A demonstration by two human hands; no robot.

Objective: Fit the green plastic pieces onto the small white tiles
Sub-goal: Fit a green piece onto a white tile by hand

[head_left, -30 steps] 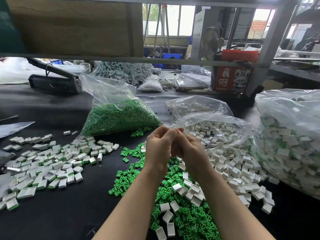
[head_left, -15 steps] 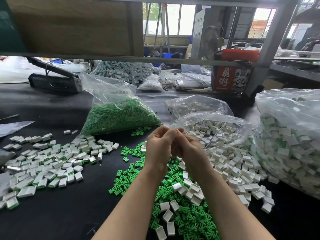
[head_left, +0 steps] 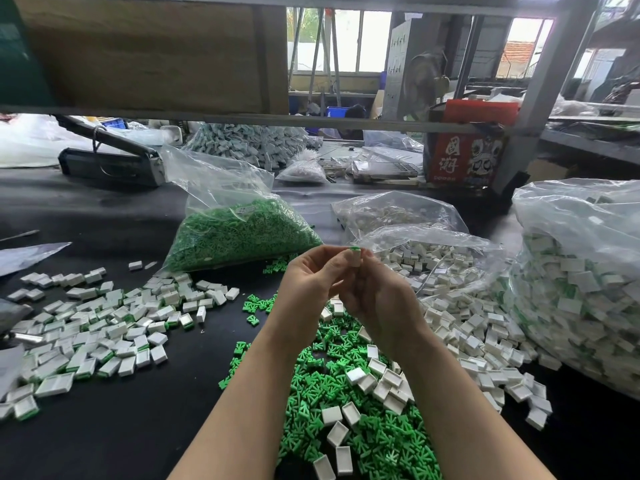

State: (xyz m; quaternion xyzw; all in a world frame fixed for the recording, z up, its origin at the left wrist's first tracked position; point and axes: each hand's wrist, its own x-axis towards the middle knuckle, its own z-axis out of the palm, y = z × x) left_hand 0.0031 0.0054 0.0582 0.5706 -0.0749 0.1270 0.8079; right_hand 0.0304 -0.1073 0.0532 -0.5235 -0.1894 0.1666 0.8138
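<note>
my left hand and right hand pinched one white tile together, green piece at its top, above the table

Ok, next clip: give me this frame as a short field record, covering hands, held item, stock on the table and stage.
left hand: raised over the table, fingers pinched on the tile
right hand: against the left, also gripping the tile
held item: white tile with a green piece showing at its top edge
loose stock: green pieces and empty tiles below the hands
finished pile: tiles with green on the left
supply bags: green pieces; white tiles
stage: mid-fit; whether fully seated cannot be told
</note>
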